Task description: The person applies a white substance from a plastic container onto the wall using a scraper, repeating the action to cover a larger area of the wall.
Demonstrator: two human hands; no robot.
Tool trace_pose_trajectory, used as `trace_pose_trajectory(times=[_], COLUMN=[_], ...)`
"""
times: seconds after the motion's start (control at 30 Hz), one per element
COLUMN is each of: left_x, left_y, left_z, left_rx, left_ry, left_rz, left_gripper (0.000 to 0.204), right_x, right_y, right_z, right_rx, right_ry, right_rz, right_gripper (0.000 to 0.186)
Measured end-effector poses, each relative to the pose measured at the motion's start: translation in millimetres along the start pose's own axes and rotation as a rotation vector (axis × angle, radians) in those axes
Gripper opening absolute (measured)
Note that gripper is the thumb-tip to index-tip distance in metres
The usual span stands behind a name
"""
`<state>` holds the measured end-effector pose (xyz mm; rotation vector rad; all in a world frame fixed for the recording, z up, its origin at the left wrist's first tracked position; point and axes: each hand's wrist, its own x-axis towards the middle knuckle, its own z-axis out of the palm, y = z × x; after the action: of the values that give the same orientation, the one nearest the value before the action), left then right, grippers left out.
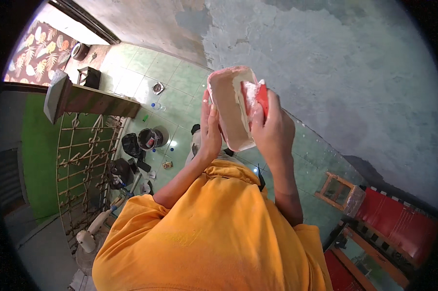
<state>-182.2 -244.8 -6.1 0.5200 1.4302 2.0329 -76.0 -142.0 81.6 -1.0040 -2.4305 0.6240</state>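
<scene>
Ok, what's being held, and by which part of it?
The left grip holds the tub by its left side; the right grip holds the red spreader by its right side.

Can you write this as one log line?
Left hand: holds pink-rimmed rectangular tub | Right hand: holds flat red scraper | Scraper: white paste on it, at tub's right

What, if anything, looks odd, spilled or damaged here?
The grey wall looks patchy, with a dark blotch near its base. Left of the left hand, a bottle and small blue pieces litter the green floor. I see no clear spill.
</scene>
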Motion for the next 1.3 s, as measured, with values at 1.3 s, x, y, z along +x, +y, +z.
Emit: trace_pose_trajectory(times=[1.3], left_x=[254], left_y=[-95], left_z=[-328], left_rx=[0.267], left_ry=[-0.068], left_rz=[-0.416], left_gripper=[0.054], right_x=[286], right_y=[148], right_z=[385], right_rx=[-0.079], right_ry=[0.806], right_rz=[0.001], right_gripper=[0.036])
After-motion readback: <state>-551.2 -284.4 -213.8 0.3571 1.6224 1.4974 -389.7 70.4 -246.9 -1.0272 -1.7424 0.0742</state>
